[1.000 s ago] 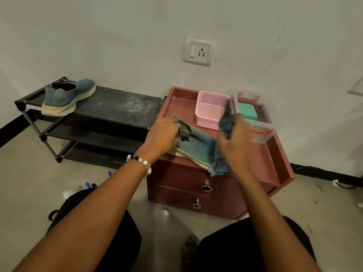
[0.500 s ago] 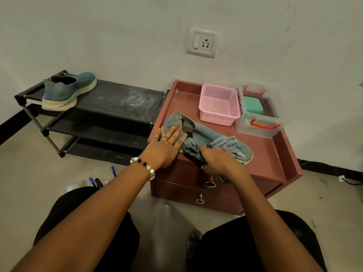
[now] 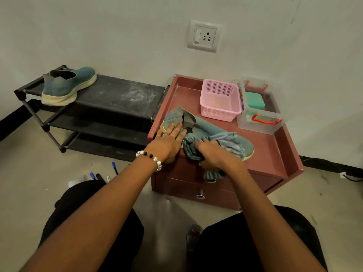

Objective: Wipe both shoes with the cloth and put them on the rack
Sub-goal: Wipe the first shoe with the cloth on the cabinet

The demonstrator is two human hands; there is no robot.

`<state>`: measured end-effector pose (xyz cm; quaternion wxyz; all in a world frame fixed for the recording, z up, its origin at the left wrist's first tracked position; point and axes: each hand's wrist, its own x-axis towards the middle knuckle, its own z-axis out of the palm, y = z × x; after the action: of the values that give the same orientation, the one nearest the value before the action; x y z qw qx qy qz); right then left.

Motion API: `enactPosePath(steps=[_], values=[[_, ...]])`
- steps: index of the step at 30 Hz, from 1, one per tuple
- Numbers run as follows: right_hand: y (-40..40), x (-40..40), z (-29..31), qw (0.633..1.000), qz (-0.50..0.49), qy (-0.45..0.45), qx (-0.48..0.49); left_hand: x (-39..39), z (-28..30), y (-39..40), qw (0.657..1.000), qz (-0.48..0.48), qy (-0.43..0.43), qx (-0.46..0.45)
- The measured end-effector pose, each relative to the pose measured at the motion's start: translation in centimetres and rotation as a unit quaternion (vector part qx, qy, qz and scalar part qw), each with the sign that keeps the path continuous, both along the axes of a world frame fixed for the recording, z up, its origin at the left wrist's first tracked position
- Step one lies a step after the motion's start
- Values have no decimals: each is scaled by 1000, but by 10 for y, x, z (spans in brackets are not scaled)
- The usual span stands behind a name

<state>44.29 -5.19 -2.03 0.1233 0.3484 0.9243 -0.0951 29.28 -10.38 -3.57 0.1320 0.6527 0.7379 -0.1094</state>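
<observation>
Beyond the right hand (image 3: pixel 215 156), a pink basket (image 3: pixel 220 100) and a clear box (image 3: pixel 259 112) block the cabinet's (image 3: pixel 275 154) back. Left of the left hand (image 3: pixel 167 143), the rack's (image 3: pixel 117 95) top shelf lies open beside 1 shoe (image 3: pixel 66 86).

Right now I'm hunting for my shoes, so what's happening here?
A person is cleaning a teal slip-on shoe lying on the red-brown drawer cabinet. Their left hand presses flat on its heel end while the right hand grips a striped blue-grey cloth against its side. The matching teal shoe already sits on the black shoe rack.
</observation>
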Motion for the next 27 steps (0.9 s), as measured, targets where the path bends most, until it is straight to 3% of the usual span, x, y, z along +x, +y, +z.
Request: enactPosePath(steps=[5,10,13,16,20,27], values=[[1,-5,-6,1000,20,-20,5,2,-3,-1,1000,10,10,8],[-11,22,7,998,-64,-10,23,-1,-5,-1,1000,19,-10,10],[-16,9,13,998,-35,-23,49,0,-5,2,1000,20,-24,-2],[-9,-17,6,999,0,13,44,2,-3,4,999,23,-15,-18],[-4,-14,-10,998,-33,56,-8,5,-3,4,999,34,6,-8],[-25,19,-8,981,-153,26,117,0,-7,5,1000,30,-2,-8]])
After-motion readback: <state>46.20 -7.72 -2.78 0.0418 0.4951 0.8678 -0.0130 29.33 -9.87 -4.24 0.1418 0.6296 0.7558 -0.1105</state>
